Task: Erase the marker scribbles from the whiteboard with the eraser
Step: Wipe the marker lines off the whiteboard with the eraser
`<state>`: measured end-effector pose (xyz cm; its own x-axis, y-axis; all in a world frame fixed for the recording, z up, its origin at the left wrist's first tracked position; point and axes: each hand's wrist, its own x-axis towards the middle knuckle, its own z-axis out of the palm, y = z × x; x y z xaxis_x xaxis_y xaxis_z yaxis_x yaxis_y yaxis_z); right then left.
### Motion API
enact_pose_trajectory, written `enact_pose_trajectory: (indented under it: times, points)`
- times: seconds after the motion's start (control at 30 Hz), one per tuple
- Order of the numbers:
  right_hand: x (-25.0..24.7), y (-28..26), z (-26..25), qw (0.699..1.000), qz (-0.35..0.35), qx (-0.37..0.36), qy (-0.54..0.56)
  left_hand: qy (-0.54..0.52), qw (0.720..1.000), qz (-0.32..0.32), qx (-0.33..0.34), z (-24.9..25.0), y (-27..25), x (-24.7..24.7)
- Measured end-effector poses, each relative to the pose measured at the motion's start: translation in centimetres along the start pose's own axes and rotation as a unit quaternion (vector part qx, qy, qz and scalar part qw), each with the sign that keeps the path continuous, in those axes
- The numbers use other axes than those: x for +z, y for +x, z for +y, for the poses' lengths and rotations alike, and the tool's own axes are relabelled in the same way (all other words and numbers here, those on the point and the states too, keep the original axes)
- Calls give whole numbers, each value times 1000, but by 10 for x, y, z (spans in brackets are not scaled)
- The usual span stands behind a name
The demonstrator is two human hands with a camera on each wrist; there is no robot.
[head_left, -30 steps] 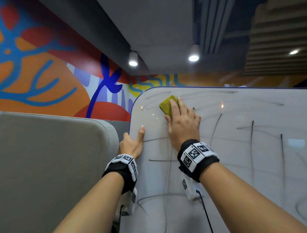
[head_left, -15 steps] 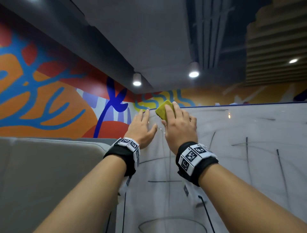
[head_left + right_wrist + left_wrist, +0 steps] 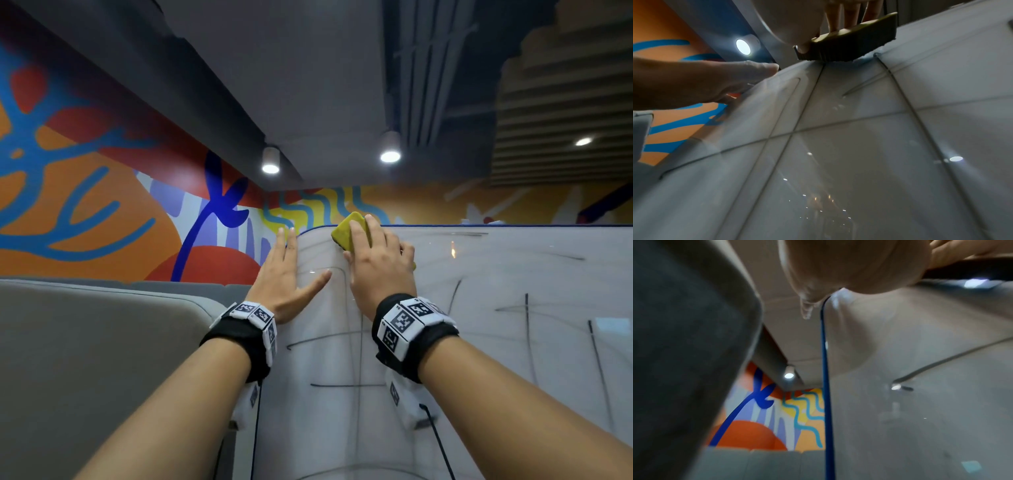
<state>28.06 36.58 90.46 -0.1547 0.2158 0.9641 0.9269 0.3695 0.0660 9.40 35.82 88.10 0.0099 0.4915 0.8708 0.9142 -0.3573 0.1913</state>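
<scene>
- The whiteboard (image 3: 479,342) stands upright with a thin blue rim and a rounded top-left corner; its surface is glossy and reflects the ceiling lights.
- The eraser (image 3: 349,230), yellow on its back with a dark ribbed underside visible from the right wrist (image 3: 851,43), sits flat against the board at that top-left corner, just under the top rim.
- The right hand (image 3: 378,263) lies over the eraser, fingers laid along its yellow back and the thumb against its lower end, pressing it onto the board.
- The left hand (image 3: 287,274) rests flat at the left rim of the board, just beside the right hand; its fingers are straight and reach up past the rim, the thumb spread out onto the white surface. It holds nothing.
- Dark marker scribbles (image 3: 527,335) remain on the board: long vertical and horizontal strokes to the right of the hands, a horizontal stroke (image 3: 346,385) between the two forearms, and curved lines near the bottom.
- From the right wrist, crossing lines (image 3: 789,134) run over the board below the eraser.
- Both wrists wear black bands (image 3: 414,329) with black-and-white square markers.
- A grey padded panel (image 3: 85,359) stands to the left of the board, and a wall painted in orange, blue and red (image 3: 85,205) rises behind it.
</scene>
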Motion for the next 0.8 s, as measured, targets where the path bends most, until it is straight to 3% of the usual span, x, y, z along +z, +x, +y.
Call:
enact_pose_trajectory:
  times: [0.23, 0.43, 0.63, 0.8]
  points:
    - [3, 3, -13, 1000, 4, -17, 3, 0, 999, -30, 11, -2, -3, -7]
    - [21, -7, -35, 994, -16, -109, 12, -51, 994, -92, 43, -21, -6, -14]
    - [21, 7, -25, 997, 52, -42, 32, -51, 994, -88, 36, -22, -8, -12]
    - [31, -9, -41, 992, 18, -125, -6, -83, 993, -70, 41, -19, -12, -13]
